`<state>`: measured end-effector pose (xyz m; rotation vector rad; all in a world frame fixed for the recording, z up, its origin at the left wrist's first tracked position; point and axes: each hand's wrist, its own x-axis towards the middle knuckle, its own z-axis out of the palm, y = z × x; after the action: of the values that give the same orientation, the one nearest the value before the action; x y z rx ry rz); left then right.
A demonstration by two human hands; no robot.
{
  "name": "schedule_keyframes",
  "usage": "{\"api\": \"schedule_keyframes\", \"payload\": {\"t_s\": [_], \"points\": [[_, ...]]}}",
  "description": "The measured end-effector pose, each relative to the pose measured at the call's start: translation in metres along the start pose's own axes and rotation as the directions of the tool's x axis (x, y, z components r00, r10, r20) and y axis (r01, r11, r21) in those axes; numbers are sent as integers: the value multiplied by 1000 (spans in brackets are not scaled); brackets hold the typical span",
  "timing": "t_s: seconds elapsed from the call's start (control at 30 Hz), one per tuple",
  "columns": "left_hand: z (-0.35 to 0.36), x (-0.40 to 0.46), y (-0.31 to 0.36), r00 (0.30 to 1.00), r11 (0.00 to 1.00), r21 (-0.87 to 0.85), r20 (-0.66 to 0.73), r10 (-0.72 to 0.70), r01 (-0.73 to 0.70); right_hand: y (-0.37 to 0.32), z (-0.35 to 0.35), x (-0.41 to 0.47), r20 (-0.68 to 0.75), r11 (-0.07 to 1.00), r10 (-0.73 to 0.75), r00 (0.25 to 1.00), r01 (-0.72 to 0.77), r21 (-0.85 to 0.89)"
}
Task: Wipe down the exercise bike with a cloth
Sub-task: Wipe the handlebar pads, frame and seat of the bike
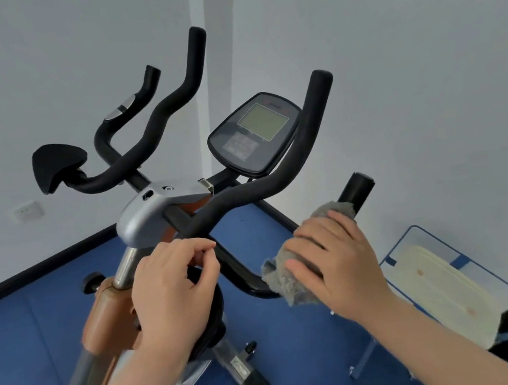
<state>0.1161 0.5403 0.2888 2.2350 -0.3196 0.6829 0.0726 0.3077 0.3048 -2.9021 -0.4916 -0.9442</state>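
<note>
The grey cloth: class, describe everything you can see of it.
The grey cloth looks like fuzzy, worn terry fabric. It is bunched and wrapped around the near black handlebar grip, whose end pokes out above it. The right hand covers its middle and grips it against the bar; crumpled edges show below and above the fingers.

Looks like a small workout rm or gym corner. Exercise bike (162,214) w/ digital console (256,133) stands on blue padded floor (306,351), plain white walls (409,65) w/ dark baseboard (39,265). Wall outlet (27,211) low on left; nothing else says which bldg.
</note>
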Motion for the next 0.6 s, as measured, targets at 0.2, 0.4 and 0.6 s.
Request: {"api": "schedule_keyframes", "payload": {"t_s": [0.2, 0.4, 0.6], "points": [[-1, -1, -2, 1000, 1000, -16, 8, -4, 4, -33, 20, -14, -39, 980, 197, 980, -196, 29], [-3, -2, 0, 1000, 1000, -26, 3, 16, -16, 7, 11, -3, -137, 984, 171, 976, -161, 82], [1, 0, 0, 1000, 999, -24, 3, 30, -30, 7, 12, -8, -54, 1000, -29, 998, 29, -5]]}}
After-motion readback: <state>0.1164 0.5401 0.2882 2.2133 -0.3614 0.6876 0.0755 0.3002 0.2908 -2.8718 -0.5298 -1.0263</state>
